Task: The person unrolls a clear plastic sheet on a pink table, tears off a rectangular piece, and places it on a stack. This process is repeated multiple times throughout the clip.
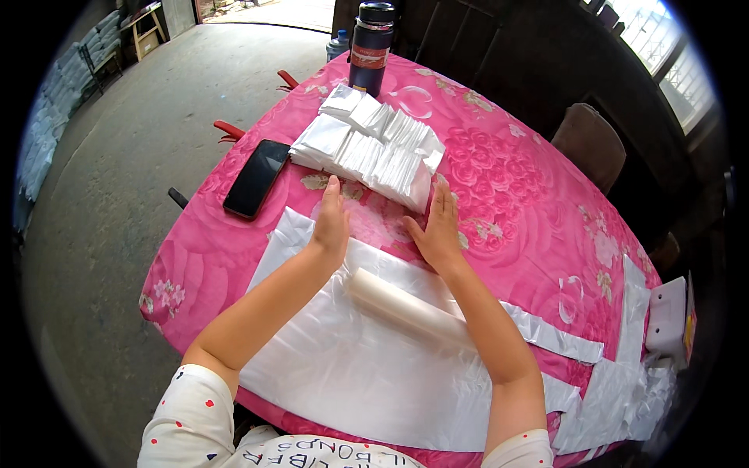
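My left hand (333,222) is held edge-on just in front of a stack of white folded plastic packets (363,148), its fingers stretched out and holding nothing. On the other side, my right hand (437,234) is open with the thumb apart from the fingers; its fingertips are close to the stack's right front corner, and whether they touch it I cannot tell. The packets stand in packed rows on the pink floral tablecloth. Beneath my forearms lies a wide white plastic sheet (351,382). A pale, translucent roll (406,308) rests slantwise on it, its right end hidden behind my right forearm.
A black phone (257,179) lies left of the packets, and a dark flask (370,51) stands behind them. White plastic strips (554,334) and crumpled plastic (651,398) lie at the right, beside a white box (668,320). Red clamp-like handles (228,131) jut from the left table edge.
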A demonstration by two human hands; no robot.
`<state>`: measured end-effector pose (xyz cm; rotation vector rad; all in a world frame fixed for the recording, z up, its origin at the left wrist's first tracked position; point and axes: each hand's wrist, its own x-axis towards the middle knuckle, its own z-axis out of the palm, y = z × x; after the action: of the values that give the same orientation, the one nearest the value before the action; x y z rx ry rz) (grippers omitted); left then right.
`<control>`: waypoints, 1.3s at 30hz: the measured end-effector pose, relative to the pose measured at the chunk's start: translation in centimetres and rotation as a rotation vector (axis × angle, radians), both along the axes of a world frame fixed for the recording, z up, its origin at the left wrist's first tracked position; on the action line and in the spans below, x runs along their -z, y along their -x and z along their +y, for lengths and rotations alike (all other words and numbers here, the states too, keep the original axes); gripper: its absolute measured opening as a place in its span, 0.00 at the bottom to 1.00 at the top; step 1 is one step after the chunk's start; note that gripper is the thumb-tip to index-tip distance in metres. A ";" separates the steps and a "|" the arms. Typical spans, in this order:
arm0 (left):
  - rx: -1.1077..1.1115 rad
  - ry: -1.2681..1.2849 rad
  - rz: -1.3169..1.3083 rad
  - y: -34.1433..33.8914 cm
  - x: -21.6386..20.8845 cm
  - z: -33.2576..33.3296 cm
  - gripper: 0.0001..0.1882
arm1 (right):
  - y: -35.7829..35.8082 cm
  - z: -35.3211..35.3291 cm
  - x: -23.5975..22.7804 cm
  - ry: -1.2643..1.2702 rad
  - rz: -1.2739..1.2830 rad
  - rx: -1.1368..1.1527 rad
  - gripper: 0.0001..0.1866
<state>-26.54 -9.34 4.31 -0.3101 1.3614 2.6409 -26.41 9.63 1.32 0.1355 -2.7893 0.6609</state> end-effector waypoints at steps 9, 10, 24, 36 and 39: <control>0.109 0.366 0.341 -12.9 1.6 -4.8 0.34 | -13.6 5.8 -4.5 0.210 -0.332 -0.212 0.32; 0.144 0.431 0.407 -14.5 1.5 -5.1 0.34 | -15.8 6.3 -4.8 0.181 -0.308 -0.210 0.30; 0.678 0.865 0.880 -25.7 0.7 -0.9 0.34 | -32.7 6.7 -4.1 -0.018 -0.128 0.099 0.27; 0.321 1.155 1.038 -11.7 -3.5 -7.6 0.29 | -19.2 8.3 -4.1 0.534 -0.155 0.149 0.17; 0.273 1.251 1.063 -5.5 -4.7 -7.5 0.25 | -9.9 8.7 -3.6 0.637 -0.132 0.182 0.15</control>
<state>-21.08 -16.80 8.99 1.2162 2.8639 1.2905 -16.51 18.32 4.97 -0.2923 -2.5131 1.4983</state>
